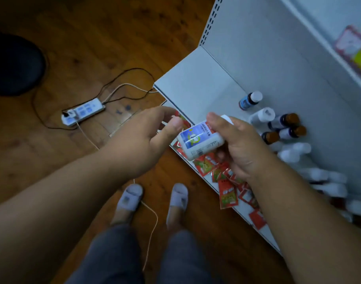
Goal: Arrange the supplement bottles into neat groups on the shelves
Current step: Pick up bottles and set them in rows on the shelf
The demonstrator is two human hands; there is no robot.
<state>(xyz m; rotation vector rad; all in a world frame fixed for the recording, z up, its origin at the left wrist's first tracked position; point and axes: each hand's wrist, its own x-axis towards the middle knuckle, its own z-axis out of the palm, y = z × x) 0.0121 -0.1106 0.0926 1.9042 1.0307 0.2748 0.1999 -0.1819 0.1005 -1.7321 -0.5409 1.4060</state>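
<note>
From the head camera, my right hand [240, 146] grips a white supplement bottle [201, 141], with the thumb curled over its upper side and the fingers under it. The bottle is tilted, nearly lying. Its long axis goes from the near left to the far right, the flat bottom points to me and to the left, and the cap end is hidden behind my thumb. It is in the air above the front edge of the lowest shelf [198, 87], just over the red sachets [226, 193].

The label on the bottle is blue and white with a green and yellow picture and a red band. There are small printed lines on it, but they are too blurred for me to read.

My left hand [146, 138] is just left of the bottle and holds nothing. Its fingers are loosely bent and the thumb points toward the bottle, but I cannot tell if it touches it.

On the shelf the sachets lie in a loose heap along the front edge. Farther right there are brown bottles [286, 121] lying down with white labels, and several white bottles [294, 152], all blurred. One small bottle with a white cap [250, 100] stands apart, farther back.

On the wooden floor at the left lies a white power strip [83, 112] with cables.
</note>
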